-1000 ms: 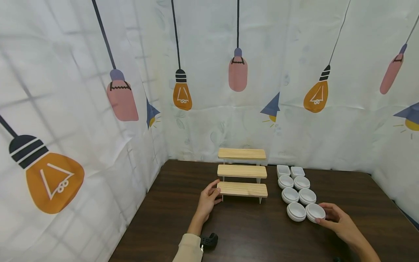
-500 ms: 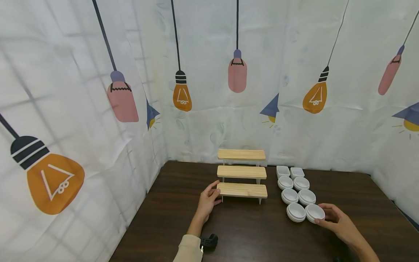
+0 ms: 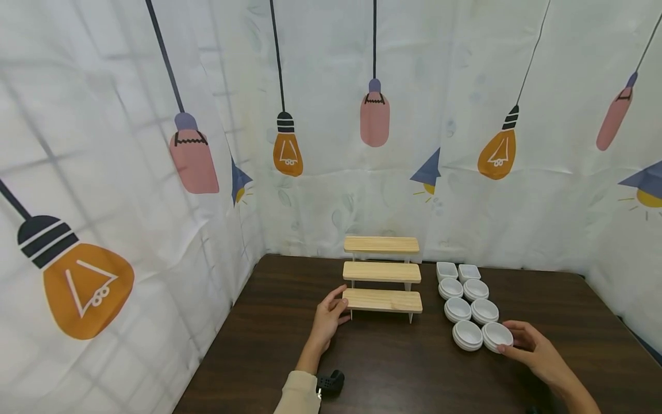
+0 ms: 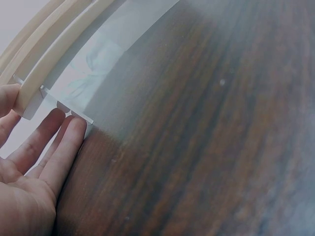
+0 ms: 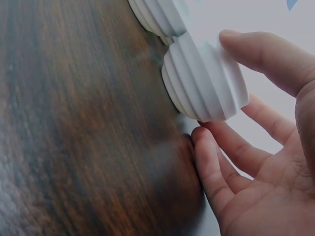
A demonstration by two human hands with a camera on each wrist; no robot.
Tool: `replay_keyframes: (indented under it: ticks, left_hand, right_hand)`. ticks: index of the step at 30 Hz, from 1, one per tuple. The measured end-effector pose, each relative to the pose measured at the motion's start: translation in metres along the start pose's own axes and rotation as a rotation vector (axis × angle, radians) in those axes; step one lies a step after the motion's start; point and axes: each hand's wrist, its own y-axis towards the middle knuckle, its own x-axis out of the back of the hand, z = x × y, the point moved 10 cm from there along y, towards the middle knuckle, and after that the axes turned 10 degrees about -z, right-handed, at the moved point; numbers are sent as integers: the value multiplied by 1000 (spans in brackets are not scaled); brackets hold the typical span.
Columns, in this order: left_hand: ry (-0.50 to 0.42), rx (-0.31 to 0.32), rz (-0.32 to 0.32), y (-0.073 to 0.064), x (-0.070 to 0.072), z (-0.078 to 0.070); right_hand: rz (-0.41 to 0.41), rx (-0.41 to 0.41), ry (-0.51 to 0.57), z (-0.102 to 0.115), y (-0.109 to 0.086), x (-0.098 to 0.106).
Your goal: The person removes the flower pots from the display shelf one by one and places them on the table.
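A stand with three stepped light-wood shelves [image 3: 385, 300] on clear legs rises at the middle of the table's far side. My left hand [image 3: 327, 316] holds the left end of its lowest shelf; in the left wrist view the thumb lies at the board's end [image 4: 30, 93] and other fingers reach beside the clear leg [image 4: 69, 104]. To the right, white round bowls [image 3: 468, 334] stand in stacked pairs of columns. The nearest right stack of bowls [image 5: 202, 81] is between the thumb and fingers of my right hand [image 3: 538, 353], still on the table.
Two white square dishes [image 3: 447, 270] stand at the far end of the bowl columns. The dark wood table [image 3: 408, 368] meets a printed white curtain [image 3: 320, 201] at the back and left. A black band [image 3: 331, 382] circles the left wrist.
Both hands keep their places on the shelf and the bowl stack. The head view has shifted very slightly; nothing else has visibly moved.
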Motion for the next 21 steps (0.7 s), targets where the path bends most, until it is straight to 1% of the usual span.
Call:
replay_keyframes:
  ticks: [5, 7, 10, 15, 17, 19, 21]
  left_hand:
    - [5, -2, -1, 0, -1, -2]
    - [13, -6, -1, -1, -1, -4]
    - [19, -7, -1, -1, 1, -5]
    - [35, 1, -7, -2, 3, -6]
    - [47, -6, -17, -2, 5, -9]
    - [87, -33, -32, -2, 9, -13]
    - [174, -82, -70, -4, 16, -19]
  right_hand:
    - [-1, 8, 13, 4, -2, 2]
    - [-14, 15, 11, 7, -2, 3]
    - [-45, 33, -12, 11, -3, 6]
    - [-135, 91, -79, 24, -3, 14]
    - [-165, 105, -98, 30, -2, 16]
    - [-188, 120, -112, 36, -1, 17]
    - [-207, 138, -121, 43, 0, 17]
